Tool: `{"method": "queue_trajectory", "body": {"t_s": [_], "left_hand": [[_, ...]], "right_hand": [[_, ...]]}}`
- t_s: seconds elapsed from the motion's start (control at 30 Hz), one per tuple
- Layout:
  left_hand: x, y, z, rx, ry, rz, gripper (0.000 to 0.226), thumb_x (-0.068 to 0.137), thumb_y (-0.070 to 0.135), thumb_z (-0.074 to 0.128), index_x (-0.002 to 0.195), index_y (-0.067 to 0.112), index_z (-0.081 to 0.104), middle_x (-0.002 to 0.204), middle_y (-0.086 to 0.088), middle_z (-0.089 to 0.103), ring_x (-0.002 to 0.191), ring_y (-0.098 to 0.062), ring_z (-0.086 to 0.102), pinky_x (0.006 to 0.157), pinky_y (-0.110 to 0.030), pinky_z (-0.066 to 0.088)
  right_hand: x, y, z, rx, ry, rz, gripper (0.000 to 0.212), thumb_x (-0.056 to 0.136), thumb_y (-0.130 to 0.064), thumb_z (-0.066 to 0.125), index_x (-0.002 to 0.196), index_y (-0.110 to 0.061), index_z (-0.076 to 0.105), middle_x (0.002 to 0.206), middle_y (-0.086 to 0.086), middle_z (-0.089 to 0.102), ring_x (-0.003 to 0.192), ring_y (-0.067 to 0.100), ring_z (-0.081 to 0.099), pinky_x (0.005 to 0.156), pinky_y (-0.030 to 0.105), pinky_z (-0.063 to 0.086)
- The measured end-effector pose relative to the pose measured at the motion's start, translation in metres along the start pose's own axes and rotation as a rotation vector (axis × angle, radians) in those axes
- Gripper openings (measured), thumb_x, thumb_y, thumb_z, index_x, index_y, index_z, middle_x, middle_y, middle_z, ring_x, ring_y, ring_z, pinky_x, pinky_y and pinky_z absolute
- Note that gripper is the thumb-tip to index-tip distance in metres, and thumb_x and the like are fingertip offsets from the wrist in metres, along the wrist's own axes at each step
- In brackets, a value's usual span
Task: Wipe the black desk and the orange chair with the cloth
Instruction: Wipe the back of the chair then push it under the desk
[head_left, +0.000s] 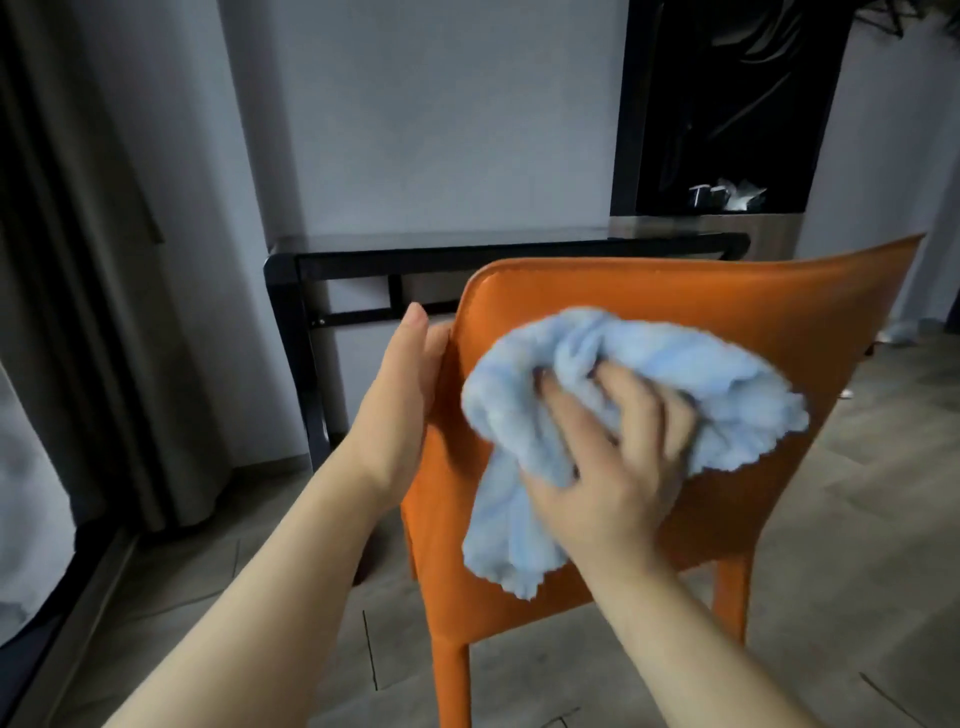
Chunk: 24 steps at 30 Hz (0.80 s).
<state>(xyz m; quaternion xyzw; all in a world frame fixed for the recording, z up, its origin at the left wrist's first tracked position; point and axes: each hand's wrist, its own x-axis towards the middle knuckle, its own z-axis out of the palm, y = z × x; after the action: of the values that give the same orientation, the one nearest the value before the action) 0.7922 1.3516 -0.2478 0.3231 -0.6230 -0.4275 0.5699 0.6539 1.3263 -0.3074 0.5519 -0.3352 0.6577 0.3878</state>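
One orange chair (675, 312) fills the middle and right of the frame, its backrest turned toward the viewer, two of its legs showing at the bottom. One pale blue cloth (623, 364) lies bunched against the back of that backrest, near the centre of the frame, part of it hanging down toward the lower edge of the backrest. Two bare hands are at work. The right hand (618, 457) has its fingers curled into the cloth, its grip closed on the folds and pressing them to the chair. The left hand (402, 400) rests flat along the left edge of the backrest with straight fingers, its grip open, steadying the chair. Behind the chair, in the upper middle, stands one black table (467, 249) against a pale wall. A dark framed panel (727, 104) leans at the upper right. Curtains (78, 260) hang down the left side. The floor (857, 519) is grey tile.
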Motion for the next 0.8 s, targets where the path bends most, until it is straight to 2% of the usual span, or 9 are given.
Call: {"method": "queue_trajectory", "body": {"t_s": [0.07,0.13,0.27,0.37,0.47,0.57,0.67,0.73,0.8], "left_hand": [[-0.004,-0.009,-0.009,0.03,-0.018,-0.064,0.065,0.094,0.053,0.011,0.114,0.017,0.061,0.107,-0.002,0.071,0.099,-0.012,0.066,0.077,-0.02,0.053],[-0.008,-0.017,-0.014,0.075,-0.022,-0.074,0.066,0.093,0.053,0.011,0.114,0.016,0.061,0.099,0.004,0.072,0.088,-0.004,0.066,0.072,-0.016,0.049],[-0.011,-0.035,-0.015,0.018,-0.016,-0.084,0.065,0.099,0.043,0.011,0.114,-0.002,0.057,0.097,-0.004,0.068,0.086,-0.006,0.064,0.07,-0.014,0.051],[-0.01,-0.043,-0.012,-0.04,0.007,-0.066,0.059,0.1,0.043,0.015,0.111,0.004,0.057,0.1,-0.008,0.066,0.089,-0.008,0.065,0.072,-0.016,0.051],[-0.008,-0.046,-0.013,-0.066,0.053,-0.087,0.058,0.1,0.043,0.013,0.106,0.009,0.059,0.091,0.001,0.072,0.086,-0.006,0.067,0.071,-0.016,0.053],[-0.011,-0.052,-0.018,-0.021,0.11,-0.082,0.06,0.1,0.044,0.01,0.106,0.011,0.06,0.088,0.005,0.07,0.083,-0.004,0.064,0.072,-0.017,0.049],[-0.02,-0.058,-0.02,-0.106,0.156,-0.146,0.063,0.099,0.047,0.011,0.108,0.009,0.061,0.102,-0.005,0.07,0.102,-0.018,0.062,0.089,-0.031,0.045],[-0.026,-0.06,-0.025,-0.201,0.21,-0.219,0.066,0.098,0.048,0.011,0.111,0.007,0.062,0.109,-0.01,0.069,0.11,-0.025,0.061,0.097,-0.039,0.044],[-0.031,-0.06,-0.036,-0.283,0.268,-0.245,0.07,0.097,0.053,0.014,0.124,0.004,0.056,0.122,-0.017,0.063,0.118,-0.032,0.056,0.105,-0.046,0.038]], "right_hand": [[-0.053,0.001,-0.01,0.041,-0.212,-0.169,0.024,0.078,-0.017,0.07,0.101,-0.024,0.071,0.112,0.004,0.055,0.098,0.026,0.057,0.087,0.035,0.05],[-0.065,0.009,-0.016,0.075,-0.307,-0.217,0.019,0.079,-0.012,0.066,0.095,-0.021,0.073,0.104,0.005,0.059,0.088,0.021,0.061,0.079,0.032,0.052],[0.002,-0.003,-0.006,0.045,-0.049,-0.024,0.018,0.091,-0.018,0.056,0.103,-0.019,0.069,0.106,0.01,0.06,0.094,0.025,0.058,0.084,0.033,0.045],[0.013,-0.012,0.006,-0.055,0.069,0.058,0.019,0.089,-0.023,0.06,0.105,-0.026,0.07,0.112,0.008,0.06,0.101,0.032,0.054,0.09,0.04,0.043],[-0.066,-0.002,0.001,-0.059,-0.183,-0.11,0.027,0.082,-0.018,0.062,0.107,-0.029,0.065,0.112,0.004,0.053,0.099,0.026,0.054,0.088,0.033,0.043],[-0.112,0.004,-0.015,0.0,-0.469,-0.229,0.028,0.083,-0.018,0.051,0.105,-0.032,0.062,0.101,-0.002,0.057,0.084,0.017,0.063,0.077,0.027,0.05],[-0.052,-0.015,-0.012,0.001,-0.212,-0.092,0.022,0.094,-0.024,0.044,0.11,-0.03,0.059,0.106,0.004,0.062,0.087,0.017,0.065,0.081,0.023,0.049],[0.004,-0.033,-0.002,0.077,-0.002,0.074,0.021,0.088,-0.024,0.059,0.106,-0.027,0.069,0.11,0.01,0.066,0.103,0.025,0.057,0.091,0.038,0.045],[0.022,-0.045,0.01,-0.017,0.037,0.112,0.023,0.084,-0.031,0.062,0.105,-0.03,0.072,0.119,0.005,0.064,0.112,0.028,0.049,0.093,0.048,0.04]]}}
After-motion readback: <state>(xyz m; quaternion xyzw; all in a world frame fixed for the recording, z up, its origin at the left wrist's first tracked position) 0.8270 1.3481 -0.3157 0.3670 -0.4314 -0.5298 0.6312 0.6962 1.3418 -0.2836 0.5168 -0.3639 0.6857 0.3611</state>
